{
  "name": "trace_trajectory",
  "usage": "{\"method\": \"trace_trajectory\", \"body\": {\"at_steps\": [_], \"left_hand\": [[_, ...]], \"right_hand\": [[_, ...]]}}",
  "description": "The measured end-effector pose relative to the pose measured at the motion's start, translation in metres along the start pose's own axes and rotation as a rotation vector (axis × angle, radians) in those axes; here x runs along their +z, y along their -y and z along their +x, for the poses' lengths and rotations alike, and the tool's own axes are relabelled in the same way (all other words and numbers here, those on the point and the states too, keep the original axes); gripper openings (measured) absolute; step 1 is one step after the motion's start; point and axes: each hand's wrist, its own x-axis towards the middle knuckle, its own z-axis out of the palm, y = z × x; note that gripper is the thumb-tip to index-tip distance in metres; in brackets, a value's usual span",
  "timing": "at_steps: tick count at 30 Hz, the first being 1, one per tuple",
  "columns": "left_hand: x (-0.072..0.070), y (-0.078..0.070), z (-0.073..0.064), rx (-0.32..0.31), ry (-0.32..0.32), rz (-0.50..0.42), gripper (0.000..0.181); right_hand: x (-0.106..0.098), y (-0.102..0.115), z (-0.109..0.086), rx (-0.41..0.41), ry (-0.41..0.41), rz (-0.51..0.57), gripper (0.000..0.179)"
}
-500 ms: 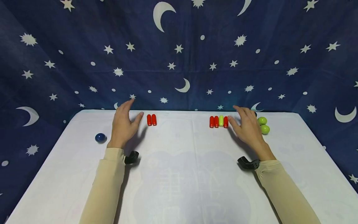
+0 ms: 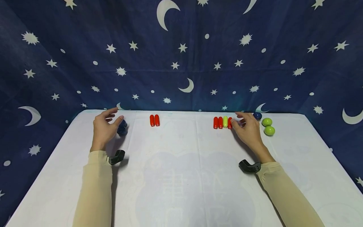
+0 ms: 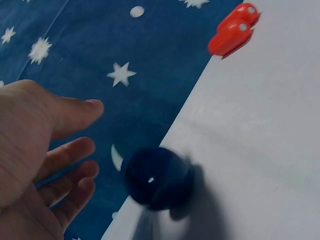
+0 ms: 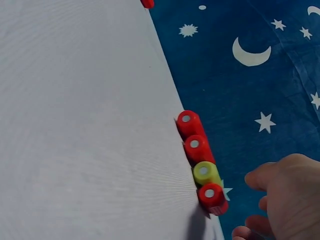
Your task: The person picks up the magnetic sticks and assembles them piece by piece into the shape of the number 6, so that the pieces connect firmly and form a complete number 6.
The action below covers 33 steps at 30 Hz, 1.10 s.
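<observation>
My left hand [image 2: 103, 129] hovers at the back left of the white table with its fingers loosely bent and holding nothing. Just right of its thumb sit two dark blue rounded pieces [image 2: 122, 131], one behind the other; in the left wrist view the front blue piece [image 3: 157, 177] stands apart from the fingers. My right hand [image 2: 249, 129] is over the back right, its thumb overlapping the rightmost red capsule [image 2: 229, 122] in the head view. From the right wrist, a gap shows between thumb and that red capsule [image 4: 211, 195]. A yellow-green capsule [image 2: 225, 122] and two red capsules [image 2: 218, 123] continue the row leftward.
Two more red capsules [image 2: 154, 120] lie side by side right of the left hand. Beyond the right hand are two green rounded pieces [image 2: 268, 126] and a dark blue one [image 2: 257, 116]. A dark blue star-and-moon cloth [image 2: 181, 69] hangs behind the table's back edge.
My left hand has moved left, uncovering two dark blue pieces and now covering the spot where another lay. My right hand has barely shifted, its fingers bending slightly more.
</observation>
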Motion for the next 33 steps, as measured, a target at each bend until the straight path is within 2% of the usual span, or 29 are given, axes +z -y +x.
{"method": "trace_trajectory", "body": {"at_steps": [4,9,15,20,23,25,28,33], "left_hand": [[-0.006,0.006,0.0,-0.039,0.025,0.023,0.041],[-0.004,0.009,0.0,-0.096,0.078,0.074,0.039],[-0.003,0.009,-0.001,-0.129,0.082,0.121,0.038],[-0.012,0.01,-0.001,-0.116,0.057,0.074,0.039],[-0.024,0.014,-0.002,-0.159,0.067,0.035,0.045],[-0.035,0.02,-0.004,-0.203,0.105,0.023,0.052],[-0.052,0.033,-0.009,-0.274,0.201,0.005,0.065],[-0.068,0.051,-0.015,-0.325,0.366,-0.039,0.078]], "right_hand": [[0.003,0.0,-0.002,0.058,-0.008,0.033,0.034],[0.006,-0.001,-0.003,0.104,0.002,0.037,0.033],[0.009,-0.004,-0.004,0.137,0.029,0.033,0.035],[0.008,-0.003,-0.005,0.155,0.039,0.027,0.036],[0.008,-0.003,-0.005,0.165,0.045,0.024,0.037],[0.008,-0.003,-0.005,0.167,0.047,0.023,0.037],[0.008,-0.003,-0.006,0.171,0.046,0.021,0.037],[0.01,-0.005,-0.006,0.187,0.047,0.021,0.038]]}}
